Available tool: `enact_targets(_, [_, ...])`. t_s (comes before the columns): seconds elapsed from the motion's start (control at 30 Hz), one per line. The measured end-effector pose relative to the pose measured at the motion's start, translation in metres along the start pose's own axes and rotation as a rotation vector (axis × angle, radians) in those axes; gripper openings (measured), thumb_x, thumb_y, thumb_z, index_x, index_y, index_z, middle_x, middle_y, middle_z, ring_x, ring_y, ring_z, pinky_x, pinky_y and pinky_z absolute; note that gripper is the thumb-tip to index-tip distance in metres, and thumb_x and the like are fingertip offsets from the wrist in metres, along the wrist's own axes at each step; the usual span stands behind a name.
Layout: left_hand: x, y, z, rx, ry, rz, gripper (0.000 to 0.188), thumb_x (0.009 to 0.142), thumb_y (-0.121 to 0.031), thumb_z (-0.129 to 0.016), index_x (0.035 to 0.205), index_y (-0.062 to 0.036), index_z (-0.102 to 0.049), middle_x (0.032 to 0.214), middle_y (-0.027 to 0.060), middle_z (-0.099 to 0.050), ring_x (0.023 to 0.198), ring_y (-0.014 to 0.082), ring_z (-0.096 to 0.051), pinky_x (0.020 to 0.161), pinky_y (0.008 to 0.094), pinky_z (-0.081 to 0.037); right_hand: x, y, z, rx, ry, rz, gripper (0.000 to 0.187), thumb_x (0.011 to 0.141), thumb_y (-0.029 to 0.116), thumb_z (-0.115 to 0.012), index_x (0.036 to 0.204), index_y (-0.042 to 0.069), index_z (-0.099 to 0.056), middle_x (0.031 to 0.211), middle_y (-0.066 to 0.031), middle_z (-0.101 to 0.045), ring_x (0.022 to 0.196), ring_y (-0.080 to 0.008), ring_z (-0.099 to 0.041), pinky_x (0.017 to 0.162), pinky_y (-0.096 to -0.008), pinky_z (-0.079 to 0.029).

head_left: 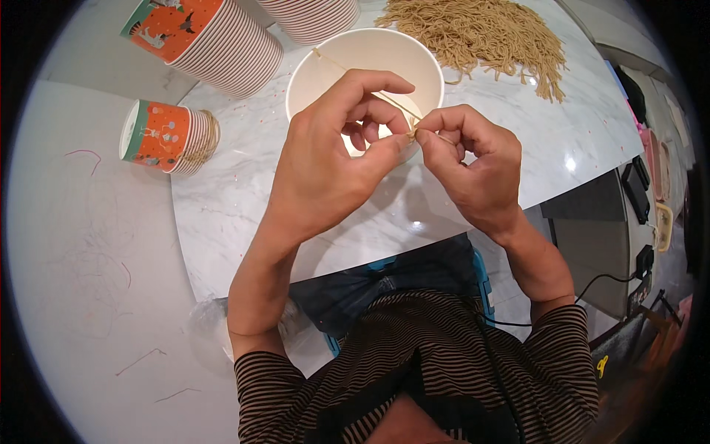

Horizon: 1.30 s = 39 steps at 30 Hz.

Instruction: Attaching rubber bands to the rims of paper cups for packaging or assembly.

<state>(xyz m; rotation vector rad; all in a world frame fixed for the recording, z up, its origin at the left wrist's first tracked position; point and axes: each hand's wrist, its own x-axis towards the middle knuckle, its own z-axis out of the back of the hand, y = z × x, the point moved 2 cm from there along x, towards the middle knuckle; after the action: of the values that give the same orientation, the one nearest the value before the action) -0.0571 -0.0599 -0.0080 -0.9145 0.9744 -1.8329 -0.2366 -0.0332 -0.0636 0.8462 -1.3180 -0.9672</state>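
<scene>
White paper cup (407, 55) on the marbled tabletop (244, 207), mouth up, in front of the person. 1 tan string (399, 106) spans its mouth, from the far-left rim to the near-right side, where both hands work.

Grip, left hand (325, 155): thumb and a fingertip together on the string, index finger raised clear. Grip, right hand (477, 159): thumb and index pinched on the same string, just beside the left thumb. Fingertips cover the join, so I cannot tell whether a knot is formed there.

Progress, as judged: far-left end looks fastened at the rim; near-right end appears unfinished. A short cup stack (166, 140) at left carries tan strings (203, 140) along its side, so those cups look fitted already. 2 taller stacks, 1 patterned (222, 52) and 1 partly cut off (310, 15), show no string. A large string pile (481, 37) lies beyond the cup, unused.
</scene>
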Motion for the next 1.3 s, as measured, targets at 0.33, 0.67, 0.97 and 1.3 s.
enact_targets(0.33, [0.007,0.002,-0.001,0.064,0.052,0.006,0.041,0.086,0.001,-0.074,0.125,-0.0012,-0.062,0.089,0.0015,-0.072,0.078,0.0044,-0.060,0.070,0.0211,-0.047,0.003,-0.004,0.003,0.012,0.014,-0.060,0.005,0.094,0.000,-0.072,0.098,-0.001,-0.071,0.073,0.0082,-0.056,0.066,0.0001,-0.046,0.059,-0.0190,-0.037])
enact_targets(0.67, [0.006,0.007,-0.002,0.003,-0.011,0.026,0.034,0.085,-0.005,-0.074,0.118,-0.0054,-0.065,0.085,-0.0004,-0.076,0.070,0.0066,-0.056,0.065,0.0239,-0.045,0.000,-0.003,0.004,-0.076,-0.032,0.044,0.008,0.091,-0.002,-0.074,0.098,-0.002,-0.071,0.072,0.0068,-0.055,0.063,0.0000,-0.045,0.056,-0.0197,-0.036])
enact_targets(0.97, [0.004,0.006,-0.004,0.000,-0.027,0.030,0.033,0.086,-0.006,-0.075,0.118,-0.0038,-0.065,0.085,-0.0005,-0.077,0.071,0.0052,-0.056,0.065,0.0232,-0.044,-0.005,-0.003,0.006,-0.273,-0.085,0.292,0.011,0.086,-0.006,-0.076,0.095,-0.001,-0.073,0.070,0.0014,-0.054,0.059,-0.0036,-0.045,0.051,-0.0221,-0.034])
enact_targets(1.3, [-0.013,0.001,-0.017,0.132,-0.158,-0.061,0.031,0.085,-0.003,-0.076,0.114,-0.0042,-0.065,0.086,0.0025,-0.078,0.071,0.0098,-0.063,0.063,0.0247,-0.049,-0.008,0.004,0.010,-0.166,-0.040,0.108,0.006,0.088,-0.003,-0.075,0.094,-0.002,-0.074,0.075,0.0011,-0.062,0.063,-0.0035,-0.049,0.055,-0.0214,-0.038])
